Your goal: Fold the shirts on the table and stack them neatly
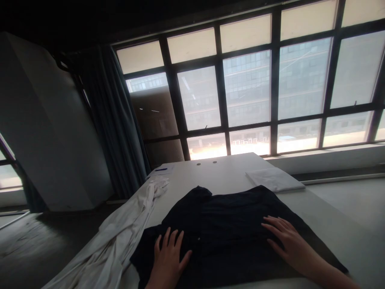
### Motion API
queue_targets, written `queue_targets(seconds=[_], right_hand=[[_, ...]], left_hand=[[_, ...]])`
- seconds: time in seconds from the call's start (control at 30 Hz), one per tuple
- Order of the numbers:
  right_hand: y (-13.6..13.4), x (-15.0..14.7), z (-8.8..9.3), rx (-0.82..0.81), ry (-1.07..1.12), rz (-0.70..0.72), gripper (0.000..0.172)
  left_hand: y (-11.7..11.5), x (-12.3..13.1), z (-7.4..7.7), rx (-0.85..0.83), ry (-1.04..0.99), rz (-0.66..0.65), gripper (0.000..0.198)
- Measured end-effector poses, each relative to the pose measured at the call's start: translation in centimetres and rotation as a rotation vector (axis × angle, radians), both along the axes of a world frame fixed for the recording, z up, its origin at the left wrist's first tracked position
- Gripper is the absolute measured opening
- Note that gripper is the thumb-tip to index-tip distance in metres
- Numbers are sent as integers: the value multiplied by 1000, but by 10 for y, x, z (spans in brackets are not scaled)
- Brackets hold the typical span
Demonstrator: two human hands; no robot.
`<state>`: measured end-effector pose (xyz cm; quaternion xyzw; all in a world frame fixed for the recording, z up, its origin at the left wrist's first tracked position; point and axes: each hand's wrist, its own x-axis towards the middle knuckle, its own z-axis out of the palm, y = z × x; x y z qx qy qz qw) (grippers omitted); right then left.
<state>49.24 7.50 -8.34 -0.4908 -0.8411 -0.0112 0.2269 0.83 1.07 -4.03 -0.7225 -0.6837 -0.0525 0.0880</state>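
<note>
1 dark garment [228, 224] is spread on 1 white desk [231, 172], and 1 left hand [167, 257] and 1 right hand [290, 243] are laid on it, fingers apart. Left of the garment, 1 crumpled pale cloth [120, 237] is draped; beyond the garment's right side, 1 folded white cloth [273, 179] is set.

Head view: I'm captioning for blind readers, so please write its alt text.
Left hand and right hand rest, fingers spread, on a dark shirt on a white table. Crumpled pale fabric lies left, folded white cloth far right; windows behind.
</note>
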Motion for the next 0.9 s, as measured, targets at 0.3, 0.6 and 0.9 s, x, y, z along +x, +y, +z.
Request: queue_targets(seconds=[0.3,0.6,0.9], right_hand=[[21,23,-15,-188,-45,-99,57],[18,50,-12,-221,-84,-171,61],[-16,78,8,-318,-113,-120,44]], left_hand=[[21,-21,-12,-134,-76,-17,73],[5,-40,8,-218,-49,-1,71],[-35,-57,46,-392,-193,17,67]])
